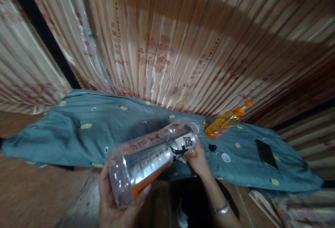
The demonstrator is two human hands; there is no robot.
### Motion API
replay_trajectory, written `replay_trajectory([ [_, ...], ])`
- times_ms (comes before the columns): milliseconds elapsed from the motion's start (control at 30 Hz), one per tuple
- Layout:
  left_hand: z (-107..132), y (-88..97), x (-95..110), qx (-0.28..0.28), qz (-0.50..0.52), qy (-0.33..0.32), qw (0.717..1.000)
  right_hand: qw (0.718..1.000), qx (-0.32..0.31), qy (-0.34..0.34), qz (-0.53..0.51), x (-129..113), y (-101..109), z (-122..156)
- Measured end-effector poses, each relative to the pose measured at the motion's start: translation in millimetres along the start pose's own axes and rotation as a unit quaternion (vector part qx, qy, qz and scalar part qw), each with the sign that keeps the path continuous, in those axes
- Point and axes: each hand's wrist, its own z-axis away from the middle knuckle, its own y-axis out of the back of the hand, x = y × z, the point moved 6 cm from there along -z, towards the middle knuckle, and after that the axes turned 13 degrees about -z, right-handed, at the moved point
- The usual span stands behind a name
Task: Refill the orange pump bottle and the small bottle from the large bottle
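Observation:
A large clear plastic bottle (154, 158) with a silver, black and orange label is held tilted in front of me, its base toward the lower left. My left hand (117, 196) is wrapped around the base end. Closed at the other end, by the shoulder of the bottle, is my right hand (197, 158). Something white (182, 159) shows beside the right fingers, too little of it to name. Near that hand, a small black object (212, 147) and a round white lid-like piece (225, 157) lie on the blue-green cloth (86, 144).
Behind the right hand, an orange spray-type bottle (225, 121) with yellow-orange liquid leans on the cloth. A dark phone (266, 154) lies farther right. Pleated, printed curtains (167, 46) hang along the back. Brown floor tiles (31, 193) show below the cloth.

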Motion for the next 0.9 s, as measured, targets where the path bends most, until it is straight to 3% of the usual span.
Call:
replay_trajectory([
  [233,3,-0.5,8,0.013,-0.018,0.015,1.000,1.000,0.009,0.002,0.001,1,0,2],
  [567,2,0.5,2,0.005,-0.018,0.012,1.000,1.000,0.001,-0.009,-0.026,-6,-2,0],
  [733,1,2.4,5,0.016,-0.041,-0.015,0.999,1.000,0.005,-0.007,-0.015,-2,-1,1],
  [900,1,2.4,-4,0.007,-0.026,-0.001,1.000,1.000,0.011,-0.005,0.000,4,0,0],
])
